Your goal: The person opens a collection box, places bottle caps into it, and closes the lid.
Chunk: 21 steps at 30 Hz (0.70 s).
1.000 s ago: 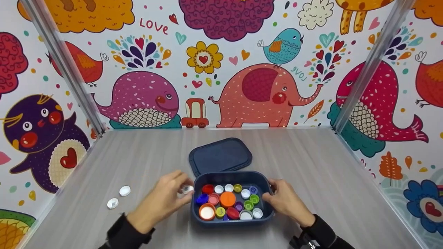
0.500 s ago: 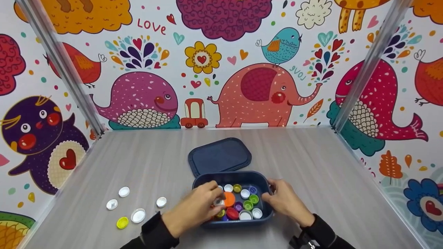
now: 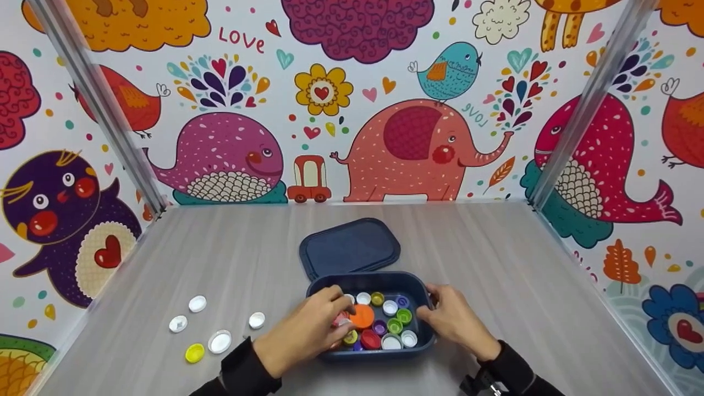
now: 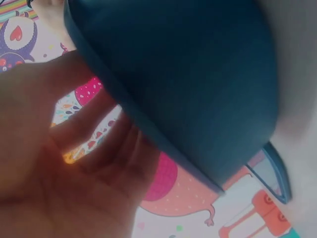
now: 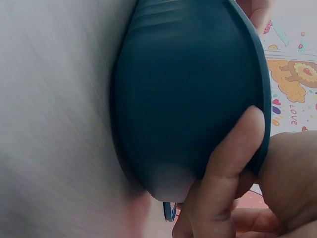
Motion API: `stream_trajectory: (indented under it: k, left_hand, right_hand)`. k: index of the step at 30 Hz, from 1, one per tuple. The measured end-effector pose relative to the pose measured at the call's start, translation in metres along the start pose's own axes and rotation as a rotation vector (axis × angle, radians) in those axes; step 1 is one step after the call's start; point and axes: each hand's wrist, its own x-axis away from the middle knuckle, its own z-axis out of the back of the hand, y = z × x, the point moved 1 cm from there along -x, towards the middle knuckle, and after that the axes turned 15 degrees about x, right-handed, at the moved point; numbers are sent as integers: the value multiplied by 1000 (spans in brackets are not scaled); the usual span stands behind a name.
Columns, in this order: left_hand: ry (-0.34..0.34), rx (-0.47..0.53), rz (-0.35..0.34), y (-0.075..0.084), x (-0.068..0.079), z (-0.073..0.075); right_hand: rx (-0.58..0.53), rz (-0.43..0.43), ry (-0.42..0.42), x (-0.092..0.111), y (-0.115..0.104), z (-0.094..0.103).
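In the head view a dark blue plastic box [image 3: 379, 355] holds many bottle caps, among them an orange cap [image 3: 363, 317], a green cap [image 3: 404, 316] and a purple cap [image 3: 379, 328]. My left hand [image 3: 305, 330] reaches over the box's left side, fingertips down among the caps. A whitish cap [image 3: 344, 322] shows between its thumb and fingers; whether they still pinch it is unclear. My right hand [image 3: 454, 318] grips the box's right side, thumb on the rim and fingers against the outer wall [image 5: 188, 99]. The left wrist view shows the left fingers behind the rim.
The matching dark blue lid [image 3: 352, 247] lies behind the box and touches it. On the table [image 3: 495, 247] to the left are a yellow cap [image 3: 194, 353], a larger white cap [image 3: 220, 341] and several small ones [image 3: 257, 320]. Printed walls surround the back and sides.
My left hand has carried a whitish cap from just left of the box to inside it, and over the last half second has hardly moved. My right hand has stayed on the box.
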Motion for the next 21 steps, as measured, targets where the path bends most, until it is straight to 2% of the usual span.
stream_trajectory:
  k: [4,8,15,21]
  left_hand:
    - [35,-15,-1,-4,4,6]
    - [60,-37,27,-8,7,13]
    - [82,-33,141,-17,18,29]
    - [147,-94,264,-30,37,44]
  right_hand:
    - [-10,-3,-3,1,0,0]
    - [-14,-12,1,1,0,1]
    - [-35,-8,-10,0,0,1]
    - [-34,7,-9,1,0,-1]
